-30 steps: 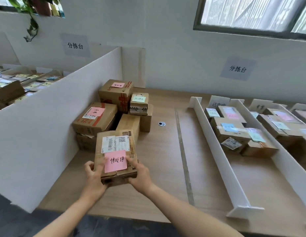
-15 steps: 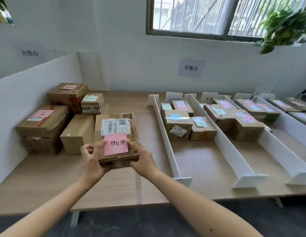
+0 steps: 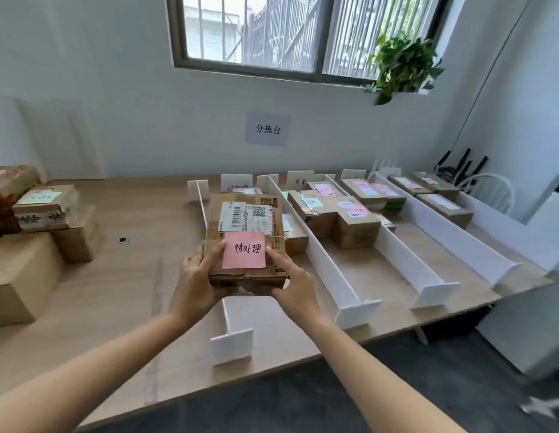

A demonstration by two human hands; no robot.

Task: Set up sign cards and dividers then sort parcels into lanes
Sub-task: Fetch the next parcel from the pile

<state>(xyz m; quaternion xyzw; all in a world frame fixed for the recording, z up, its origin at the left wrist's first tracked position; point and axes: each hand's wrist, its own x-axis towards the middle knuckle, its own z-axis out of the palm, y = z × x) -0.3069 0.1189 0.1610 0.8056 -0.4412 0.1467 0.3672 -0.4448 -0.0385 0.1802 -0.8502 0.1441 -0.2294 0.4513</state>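
Cardboard parcel (image 3: 245, 239) held above the leftmost white divider (image 3: 230, 320), near edge clamped between left hand (image 3: 198, 281) and right hand (image 3: 292, 284), thumbs on top. Flat, rectangular, creased; pink sticky note (image 3: 244, 250), white label

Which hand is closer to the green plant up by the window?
Right. The right hand grips the right edge of the parcel, on the side toward the plant; the left hand grips its left edge, farther away.

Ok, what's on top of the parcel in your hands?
A white shipping label with barcode and QR code, and nearer you a pink handwritten note. The parcel face under the note and under thumbs of the left hand and right hand is hidden.
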